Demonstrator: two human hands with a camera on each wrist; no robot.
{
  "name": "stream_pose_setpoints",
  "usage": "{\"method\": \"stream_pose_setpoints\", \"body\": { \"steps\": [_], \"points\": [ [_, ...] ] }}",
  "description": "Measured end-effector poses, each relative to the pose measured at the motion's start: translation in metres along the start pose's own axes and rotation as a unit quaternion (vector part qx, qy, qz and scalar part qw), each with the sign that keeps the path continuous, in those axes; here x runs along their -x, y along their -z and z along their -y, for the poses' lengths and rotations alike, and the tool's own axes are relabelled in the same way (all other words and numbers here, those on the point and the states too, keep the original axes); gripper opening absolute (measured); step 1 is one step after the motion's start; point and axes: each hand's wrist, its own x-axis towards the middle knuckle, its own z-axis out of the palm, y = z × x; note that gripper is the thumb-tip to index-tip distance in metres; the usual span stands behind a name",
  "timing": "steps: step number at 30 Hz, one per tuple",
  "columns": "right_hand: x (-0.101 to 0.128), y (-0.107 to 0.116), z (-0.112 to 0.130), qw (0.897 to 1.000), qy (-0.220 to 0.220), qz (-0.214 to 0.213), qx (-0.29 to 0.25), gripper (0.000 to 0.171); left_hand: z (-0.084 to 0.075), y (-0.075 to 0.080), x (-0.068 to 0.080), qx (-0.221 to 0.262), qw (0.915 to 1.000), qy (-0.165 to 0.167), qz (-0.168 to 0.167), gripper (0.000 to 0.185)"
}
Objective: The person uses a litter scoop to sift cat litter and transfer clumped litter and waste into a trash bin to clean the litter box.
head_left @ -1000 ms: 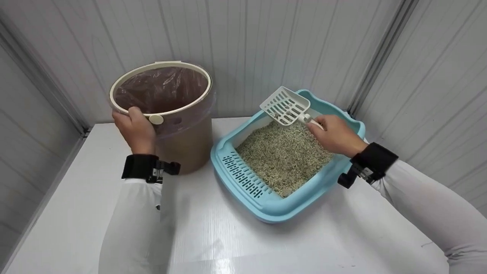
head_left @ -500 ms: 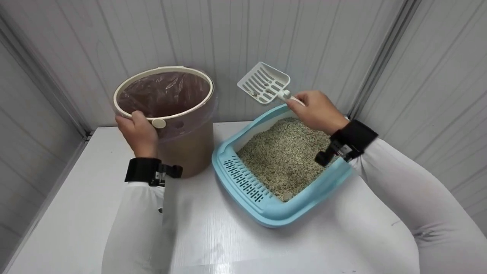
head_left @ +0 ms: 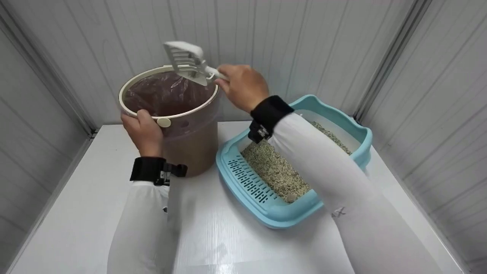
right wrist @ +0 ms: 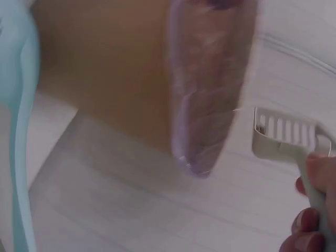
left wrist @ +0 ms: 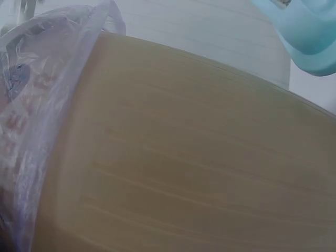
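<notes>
A slotted litter scoop [head_left: 188, 62] is tilted over the far right part of the bin's mouth, its handle gripped by my right hand [head_left: 245, 85]. A few small lumps show in the scoop's head in the right wrist view. My left hand [head_left: 144, 131] grips the near left rim of the brown trash bin [head_left: 194, 152], thumb on top of the cream ring. A thin plastic liner [head_left: 163, 91] lines the bin and folds down outside, as the left wrist view also shows [left wrist: 58, 105]. The blue litter box [head_left: 262, 213] holds greenish-beige litter [head_left: 276, 171], partly hidden under my right forearm.
Both containers stand on a white table [head_left: 213, 243], the litter box close to the right of the bin. A grey-white panelled wall [head_left: 266, 38] rises right behind them, with further panels at left and right.
My right hand has carried the scoop up and left from above the litter box to over the bin, and the scoop has tilted. My left hand has stayed on the bin's rim.
</notes>
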Motion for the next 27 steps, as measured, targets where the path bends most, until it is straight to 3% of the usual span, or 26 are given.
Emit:
{"method": "stream_pose_setpoints", "body": {
  "steps": [3,6,8,11,27],
  "points": [
    [-0.002,-0.018,0.005,0.990,0.093,-0.048,0.091,0.024,-0.001,0.000,0.003,-0.001,1.0000,0.006,-0.003,0.055],
    [-0.001,-0.027,0.003,0.967,0.168,-0.115,0.154,0.021,-0.003,-0.002,0.004,-0.007,0.9999,0.007,-0.002,0.055],
    [-0.001,-0.029,0.000,0.950,0.198,-0.160,0.180,0.021,-0.005,-0.002,0.004,-0.009,0.9999,0.006,-0.001,0.055],
    [-0.001,-0.028,-0.005,0.937,0.217,-0.195,0.194,0.018,-0.006,-0.002,0.004,-0.015,0.9999,0.006,-0.003,0.055],
    [0.009,-0.043,-0.018,0.939,0.253,-0.159,0.169,0.018,-0.006,-0.001,0.005,-0.024,0.9997,0.010,-0.003,0.055]
  ]
}}
